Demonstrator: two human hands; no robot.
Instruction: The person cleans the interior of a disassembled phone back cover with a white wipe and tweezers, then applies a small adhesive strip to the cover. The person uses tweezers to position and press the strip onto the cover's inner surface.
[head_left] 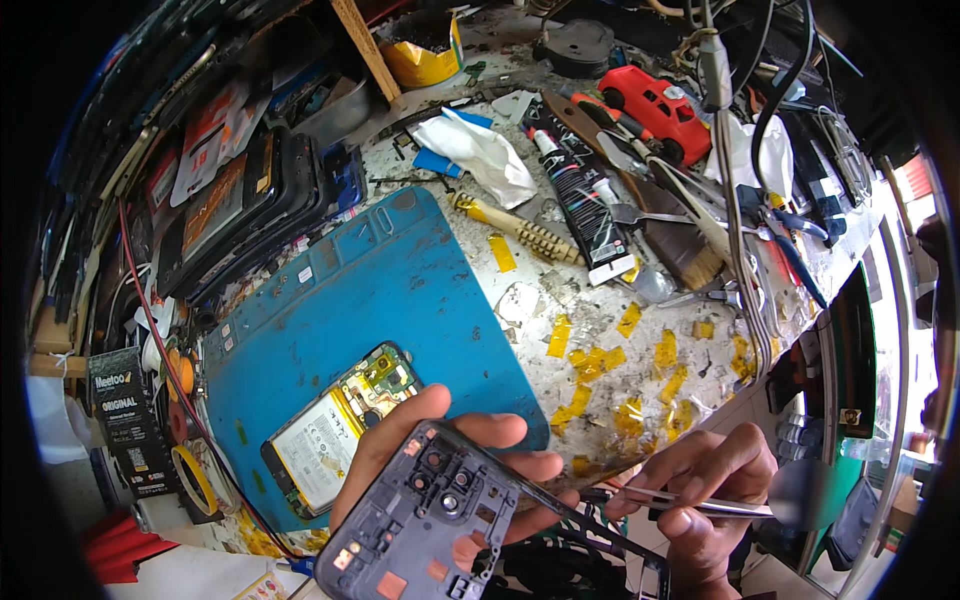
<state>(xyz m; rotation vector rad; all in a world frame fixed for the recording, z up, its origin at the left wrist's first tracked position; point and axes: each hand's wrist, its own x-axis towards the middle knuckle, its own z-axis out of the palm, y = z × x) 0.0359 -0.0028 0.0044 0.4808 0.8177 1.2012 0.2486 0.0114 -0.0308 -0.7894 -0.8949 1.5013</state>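
Observation:
My left hand [400, 440] grips a dark grey plastic phone housing [410, 530] with camera openings and copper-coloured pads, fingers wrapped round its edges at the bottom centre. To its right, my right hand [715, 490] is closed on thin metal tweezers [735, 507], held near the housing's long edge. An opened phone [315, 460] with exposed battery and circuit board lies on the blue silicone mat [350, 260], just left of and behind my left hand.
Stacked phones [225, 215] and a black package [128, 420] line the left. A yellow tub [420, 55], tissue [475, 155], black glue tubes [585, 210], red toy car [655, 110], brush [690, 250], pliers [795, 250] and hanging cables [730, 180] crowd the worktop, scattered with yellow tape scraps [600, 360].

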